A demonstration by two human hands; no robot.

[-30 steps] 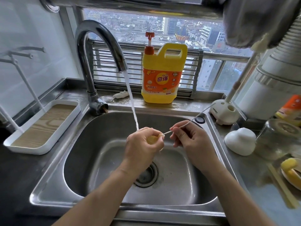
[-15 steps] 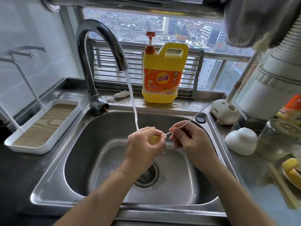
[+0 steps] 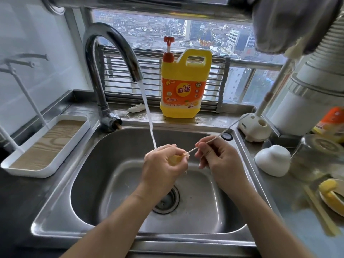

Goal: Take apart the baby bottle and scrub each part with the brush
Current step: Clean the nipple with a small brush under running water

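At the centre of the frame, under the tap's water stream (image 3: 150, 125), the left hand (image 3: 162, 166) curls its fingers round a small yellow bottle part (image 3: 175, 159). The thin brush (image 3: 191, 150) enters it, pinched by the right hand (image 3: 217, 157). Short, straight strokes in line with the opening should serve best.

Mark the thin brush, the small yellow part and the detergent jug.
thin brush (image 3: 226, 129), head view, on its wire stem
small yellow part (image 3: 174, 159), head view, on its exposed side
detergent jug (image 3: 183, 90), head view, on its orange label

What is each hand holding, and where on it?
Left hand grips the small yellow part around its body; right hand pinches the thin brush by its wire.
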